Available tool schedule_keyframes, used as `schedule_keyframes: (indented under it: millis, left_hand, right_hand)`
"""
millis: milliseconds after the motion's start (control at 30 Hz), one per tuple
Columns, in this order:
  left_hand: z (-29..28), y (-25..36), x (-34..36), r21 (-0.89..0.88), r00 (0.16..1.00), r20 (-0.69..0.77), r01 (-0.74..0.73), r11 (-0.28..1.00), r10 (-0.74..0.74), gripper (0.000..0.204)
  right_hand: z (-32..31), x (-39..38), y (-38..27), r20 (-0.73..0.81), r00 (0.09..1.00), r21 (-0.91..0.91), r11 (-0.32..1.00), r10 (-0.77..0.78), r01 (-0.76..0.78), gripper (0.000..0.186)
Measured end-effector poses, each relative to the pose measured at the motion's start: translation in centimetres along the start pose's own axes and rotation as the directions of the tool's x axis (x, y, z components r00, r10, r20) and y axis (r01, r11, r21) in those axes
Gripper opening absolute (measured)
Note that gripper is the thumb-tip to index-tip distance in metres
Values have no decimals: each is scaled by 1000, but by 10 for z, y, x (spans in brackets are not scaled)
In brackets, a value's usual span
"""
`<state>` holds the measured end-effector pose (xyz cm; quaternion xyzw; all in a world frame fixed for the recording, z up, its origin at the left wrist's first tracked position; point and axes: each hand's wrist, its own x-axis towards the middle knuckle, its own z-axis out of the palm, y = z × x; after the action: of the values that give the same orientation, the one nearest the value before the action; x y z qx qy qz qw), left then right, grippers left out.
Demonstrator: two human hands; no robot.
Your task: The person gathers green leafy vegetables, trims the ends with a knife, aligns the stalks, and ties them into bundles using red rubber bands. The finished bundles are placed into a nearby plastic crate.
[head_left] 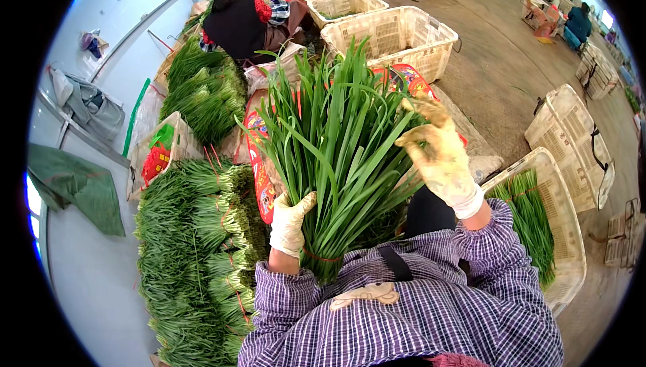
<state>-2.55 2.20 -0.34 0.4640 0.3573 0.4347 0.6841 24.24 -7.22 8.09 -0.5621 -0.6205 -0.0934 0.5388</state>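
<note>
A large bunch of long, flat green leaves, garlic chives by their look point(336, 145), stands upright before my body with its tips fanned out. A thin reddish band circles its lower end, near my lap. My left hand point(289, 224), in a pale, stained glove, is closed around the bunch's left side. My right hand point(441, 158), in a yellow-stained glove, is raised beside the leaf tips on the right. Its fingers are bent but apart from the thumb, and I see nothing held in them. Behind the leaves shows a red patterned tray-like surface point(264, 195), mostly covered.
Stacked tied chive bundles point(195, 259) lie at my left, with another pile point(205, 94) beyond. A crate point(562, 232) holding a bundle stands at my right. Further crates point(397, 34) are ahead. A person in a white hat point(235, 23) sits at the far left.
</note>
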Motion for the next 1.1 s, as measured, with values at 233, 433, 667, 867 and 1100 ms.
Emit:
schedule_keyframes:
  millis: [233,433,667,867,1100]
  left_hand:
    - [13,8,-5,53,1000,-6,-13,999,13,32]
    - [24,9,-6,119,999,43,-22,993,17,31]
    - [25,7,-7,121,997,73,-16,992,8,35]
    - [28,12,-9,103,998,68,-7,995,0,30]
    - [26,11,-11,40,999,27,-20,999,19,30]
  right_hand:
    - [-37,43,-43,-42,981,152,969,-188,192,21]
    - [16,56,-43,478,848,-345,838,-230,422,15]
    - [37,41,-16,224,939,-195,932,-261,306,13]
    - [23,46,-28,417,858,-257,867,-298,426,17]
    - [17,47,-18,-138,982,37,990,-132,138,14]
